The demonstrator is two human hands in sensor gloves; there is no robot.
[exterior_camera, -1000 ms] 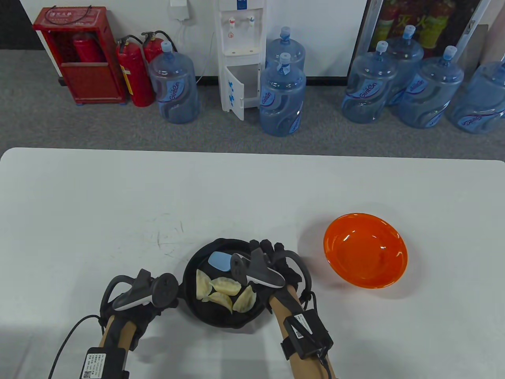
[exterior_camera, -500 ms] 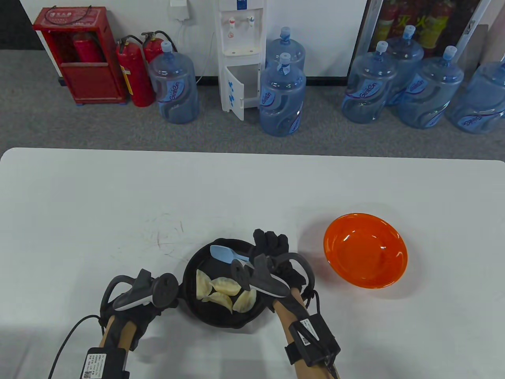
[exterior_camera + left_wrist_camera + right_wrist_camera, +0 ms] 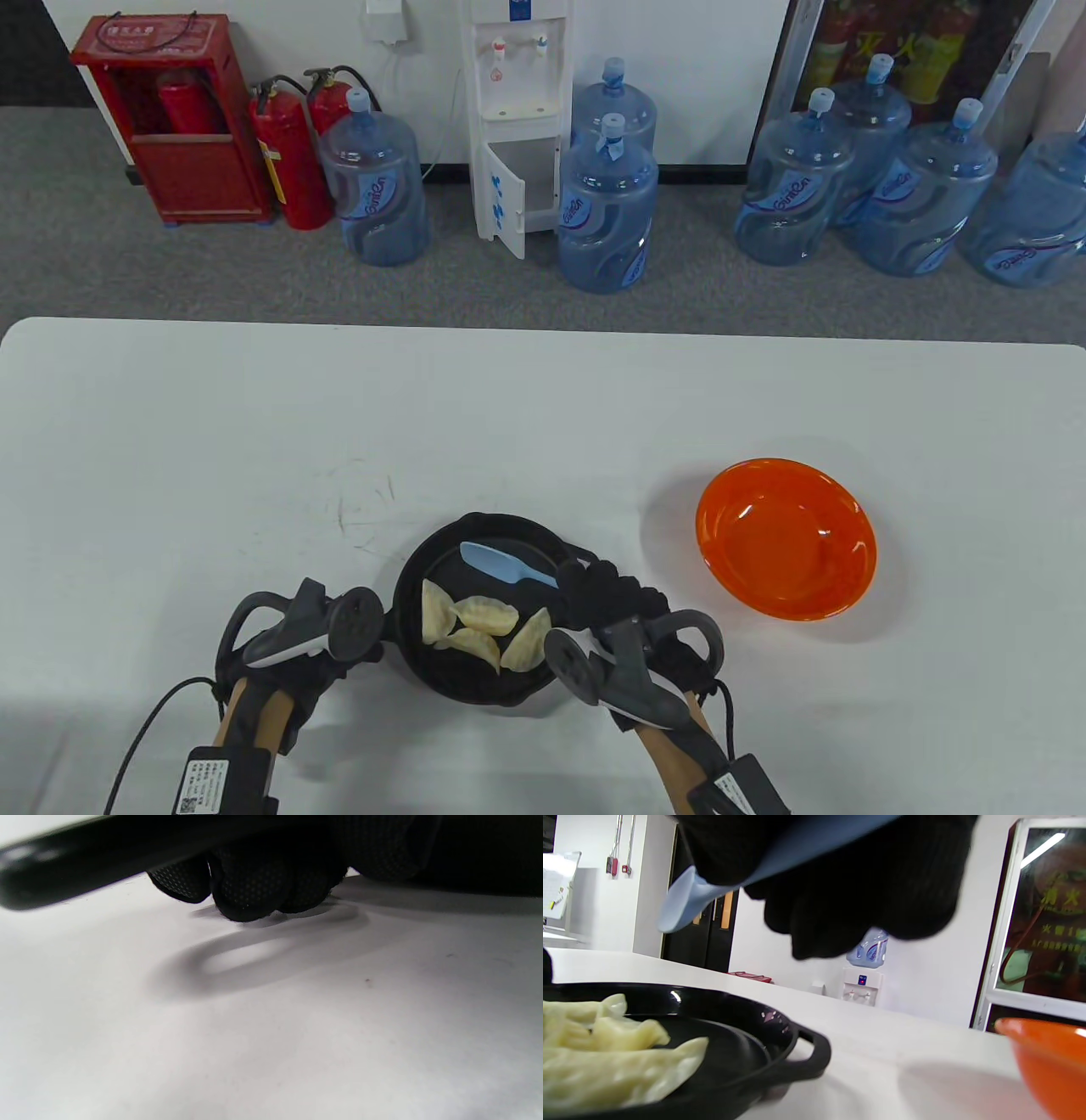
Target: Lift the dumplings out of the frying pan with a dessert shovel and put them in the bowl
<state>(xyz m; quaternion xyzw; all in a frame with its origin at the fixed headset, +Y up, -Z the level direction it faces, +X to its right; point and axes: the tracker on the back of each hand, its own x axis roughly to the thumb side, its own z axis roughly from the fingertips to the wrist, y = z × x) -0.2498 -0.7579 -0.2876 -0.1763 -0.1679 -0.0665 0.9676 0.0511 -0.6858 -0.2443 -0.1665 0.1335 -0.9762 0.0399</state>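
A black frying pan (image 3: 424,560) sits near the table's front edge with several pale dumplings (image 3: 475,630) in its near half. My right hand (image 3: 604,590) is at the pan's right rim and grips the handle of a light blue dessert shovel (image 3: 501,563). The blade lies over the far part of the pan, apart from the dumplings. In the right wrist view the shovel (image 3: 687,897) sticks out left from my gloved fingers (image 3: 861,891), above the pan (image 3: 797,1052) and the dumplings (image 3: 606,1056). My left hand (image 3: 310,671) is at the pan's left side, its fingers (image 3: 263,887) curled under a black handle.
An orange bowl (image 3: 785,539) stands on the white table (image 3: 254,441) right of the pan; its rim (image 3: 1048,1056) shows in the right wrist view. It holds nothing. Water jugs, a dispenser and fire extinguishers stand on the floor beyond the table.
My right hand has pulled back toward me along the pan's right side, still holding the shovel. The blade has turned and now points far-left. The left hand, pan and dumplings have not moved.
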